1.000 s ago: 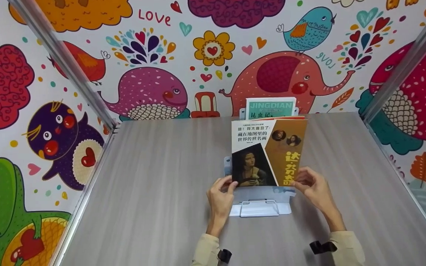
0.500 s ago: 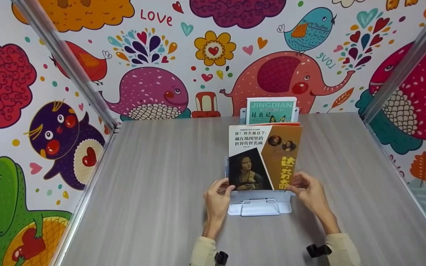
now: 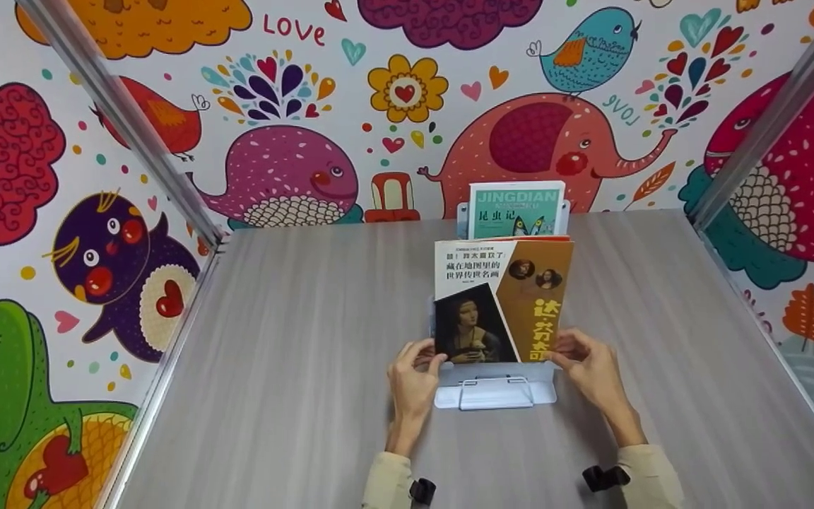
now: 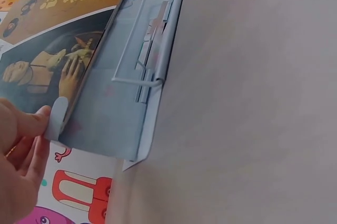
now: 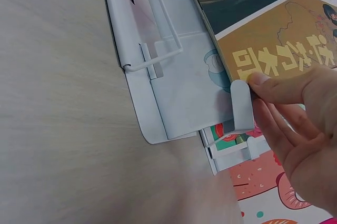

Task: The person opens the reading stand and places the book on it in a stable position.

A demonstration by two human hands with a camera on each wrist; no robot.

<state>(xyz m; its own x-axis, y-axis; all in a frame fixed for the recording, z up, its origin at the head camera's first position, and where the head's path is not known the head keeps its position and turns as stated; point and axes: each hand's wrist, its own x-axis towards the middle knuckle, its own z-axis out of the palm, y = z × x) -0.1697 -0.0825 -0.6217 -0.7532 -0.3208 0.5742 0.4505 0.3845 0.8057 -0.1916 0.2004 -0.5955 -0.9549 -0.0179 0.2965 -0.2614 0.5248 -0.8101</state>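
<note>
A thin book [image 3: 478, 304] with a brown and white cover and a portrait stands against a pale blue metal book stand [image 3: 449, 398]. My left hand [image 3: 413, 378] pinches its lower left corner, thumb in front. At the lower right corner my right hand [image 3: 591, 367] grips it the same way. In the left wrist view a rounded metal tab [image 4: 57, 119] of the stand lies beside the thumb. Another such tab [image 5: 242, 103] is by the right thumb in the right wrist view. The book's lower edge sits near these tabs, above the stand's wire loop [image 3: 497, 394].
Behind it a green and white book [image 3: 516, 212] stands on a second stand, its lower part hidden. Both stands are on a grey wood-grain table [image 3: 294, 353]. A wall with painted animals [image 3: 294, 173] borders the back, and metal posts [image 3: 767, 120] rise at the corners.
The book has moved down and slightly left with both hands, closer to the stand's base. More of the green book's cover shows above it. In the last half second the hands have barely moved.
</note>
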